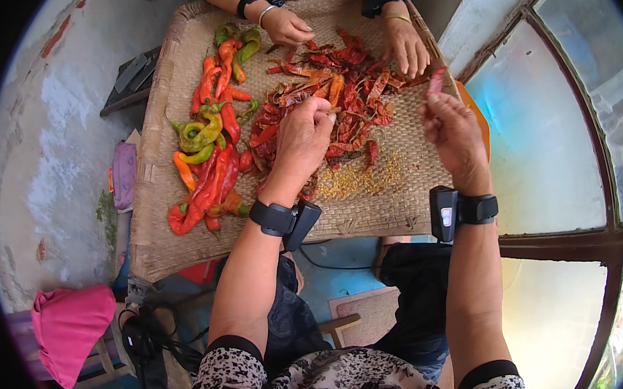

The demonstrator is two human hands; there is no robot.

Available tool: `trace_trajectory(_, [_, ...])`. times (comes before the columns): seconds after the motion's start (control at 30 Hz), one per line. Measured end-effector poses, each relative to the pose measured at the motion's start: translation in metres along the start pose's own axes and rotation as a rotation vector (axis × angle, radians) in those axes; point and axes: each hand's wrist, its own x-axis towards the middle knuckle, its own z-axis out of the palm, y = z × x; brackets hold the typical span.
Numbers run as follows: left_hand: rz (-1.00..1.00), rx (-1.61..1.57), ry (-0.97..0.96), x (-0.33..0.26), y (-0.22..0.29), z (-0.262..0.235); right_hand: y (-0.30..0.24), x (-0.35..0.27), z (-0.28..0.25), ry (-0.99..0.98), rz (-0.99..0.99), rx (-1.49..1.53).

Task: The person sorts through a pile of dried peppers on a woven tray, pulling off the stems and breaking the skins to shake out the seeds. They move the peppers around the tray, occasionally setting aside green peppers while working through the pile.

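A heap of dried red chilies (pixel 354 128) lies in the middle of a woven tray (pixel 156 200). Over the heap's near left side is my left hand (pixel 303 136), its thumb and fingers pinched together; something small and brownish may be between the tips, too small to name. At the tray's right edge my right hand (pixel 456 134) is closed on a dried red chili (pixel 436 82), which points up from the fingertips. Yellow seeds (pixel 362 177) lie scattered on the weave between my hands. Fresh red and green chilies (pixel 210 140) form a band along the left side.
Across the tray, another person's hands (pixel 288 27) reach over the heap from the far edge. A framed glass window (pixel 543 130) stands close on the right, a wall (pixel 62 142) on the left. Pink cloth (pixel 73 330) hangs at the lower left beside black cables (pixel 165 341).
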Motion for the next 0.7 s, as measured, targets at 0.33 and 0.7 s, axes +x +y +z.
trace_trajectory(0.33, [0.083,0.596,-0.145,0.009,0.017,0.036,0.009,0.002,0.004,0.165,0.073,0.373])
trace_trajectory(0.7, [0.177,0.522,-0.100,0.007,0.012,0.029,0.011,0.002,0.002,0.097,-0.030,-0.005])
